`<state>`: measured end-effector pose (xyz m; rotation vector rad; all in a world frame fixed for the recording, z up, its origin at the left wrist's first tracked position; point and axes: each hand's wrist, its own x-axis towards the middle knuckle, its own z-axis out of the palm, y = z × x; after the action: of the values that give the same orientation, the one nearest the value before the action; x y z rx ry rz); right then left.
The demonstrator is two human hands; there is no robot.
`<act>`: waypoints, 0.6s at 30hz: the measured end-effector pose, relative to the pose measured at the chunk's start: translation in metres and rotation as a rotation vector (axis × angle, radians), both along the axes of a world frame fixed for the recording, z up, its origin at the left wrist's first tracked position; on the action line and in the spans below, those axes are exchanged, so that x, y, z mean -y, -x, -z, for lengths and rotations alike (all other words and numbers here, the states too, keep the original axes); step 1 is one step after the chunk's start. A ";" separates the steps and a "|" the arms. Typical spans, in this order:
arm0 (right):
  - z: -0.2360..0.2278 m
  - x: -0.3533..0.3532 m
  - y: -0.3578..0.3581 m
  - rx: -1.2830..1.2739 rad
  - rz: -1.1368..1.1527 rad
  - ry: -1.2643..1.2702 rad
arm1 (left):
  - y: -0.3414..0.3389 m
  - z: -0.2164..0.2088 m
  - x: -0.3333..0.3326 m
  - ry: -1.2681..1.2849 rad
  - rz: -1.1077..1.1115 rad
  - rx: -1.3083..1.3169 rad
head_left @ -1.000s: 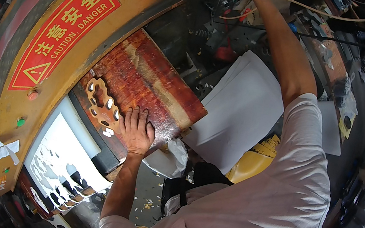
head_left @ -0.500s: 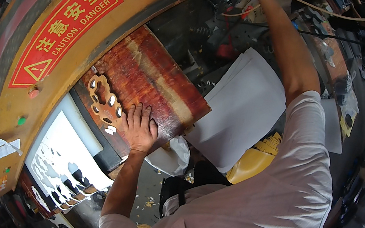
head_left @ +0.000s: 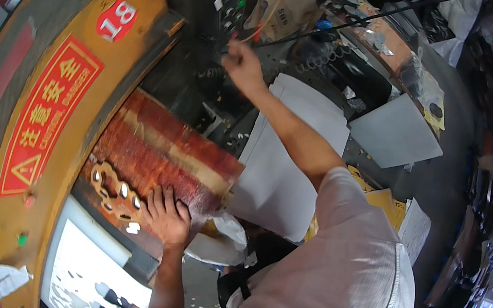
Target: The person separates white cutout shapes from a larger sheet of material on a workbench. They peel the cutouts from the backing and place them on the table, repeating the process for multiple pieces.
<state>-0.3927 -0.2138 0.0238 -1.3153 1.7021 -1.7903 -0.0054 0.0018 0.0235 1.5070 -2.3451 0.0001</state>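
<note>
Resting flat and ungrasping on the red board (head_left: 174, 171), the left hand (head_left: 167, 220) lies just right of the holed brown frame (head_left: 117, 201), which slants far-left to near-right; the right hand (head_left: 243, 69), farther, curls, grip unclear.

The board (head_left: 157, 146) is a broad, reddish-brown rectangle, worn and streaked, with a pale tan band running lengthwise and a glossy patch near its lower right corner. It lies flat, slanted across the view, left of centre. On it, near its lower left edge, rests a tan plate (head_left: 123, 205), flat and wavy-edged. Several rounded openings pierce the plate, some showing white inside.
</note>
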 end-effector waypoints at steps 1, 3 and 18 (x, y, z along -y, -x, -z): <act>0.019 -0.031 -0.027 0.099 -0.091 -0.045 | -0.002 0.000 0.001 -0.013 0.022 -0.027; 0.043 -0.095 -0.076 -0.031 -0.184 -0.199 | -0.010 0.002 -0.001 0.059 0.034 -0.063; -0.003 -0.480 -0.191 0.333 0.408 -0.592 | -0.164 -0.054 -0.045 -0.164 0.421 -0.716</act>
<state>-0.2017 0.2660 0.0266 -0.4240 2.1609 -1.4003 0.1586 0.0472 0.0774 0.8334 -2.0249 -0.7236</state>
